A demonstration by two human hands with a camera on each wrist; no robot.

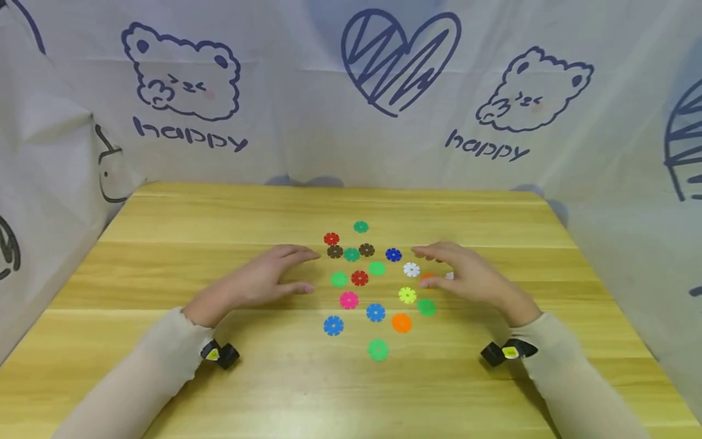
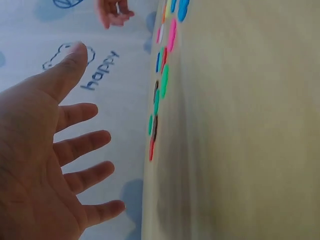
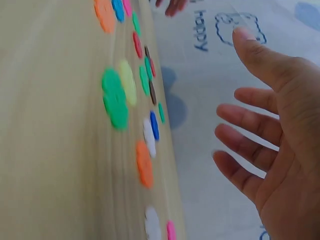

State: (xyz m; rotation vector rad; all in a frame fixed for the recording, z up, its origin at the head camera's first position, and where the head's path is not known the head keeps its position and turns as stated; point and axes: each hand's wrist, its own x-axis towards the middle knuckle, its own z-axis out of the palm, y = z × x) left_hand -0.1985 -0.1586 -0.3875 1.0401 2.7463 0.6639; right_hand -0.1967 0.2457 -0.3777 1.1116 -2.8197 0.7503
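Small notched plastic discs in many colours lie spread over the middle of the wooden table. My left hand [image 1: 269, 277] hovers at the left of the spread, thumb and fingers apart, holding nothing. Nearest to it are a brown disc [image 1: 335, 251] and a light green disc [image 1: 339, 279]. On the other side my right hand [image 1: 466, 271] hangs above the discs with nothing in its grasp. It partly hides an orange disc [image 1: 427, 280] and a white one [image 1: 450, 276]. Both wrist views show the palms bare: the left hand [image 2: 45, 150] and the right hand [image 3: 280, 135] have their fingers spread.
The wooden table [image 1: 296, 390] reaches back to a white cloth [image 1: 307, 122] printed with bears and hearts. A light green disc [image 1: 378, 350] lies closest to the front, a dark green disc [image 1: 361, 227] farthest back. Each wrist carries a small black camera.
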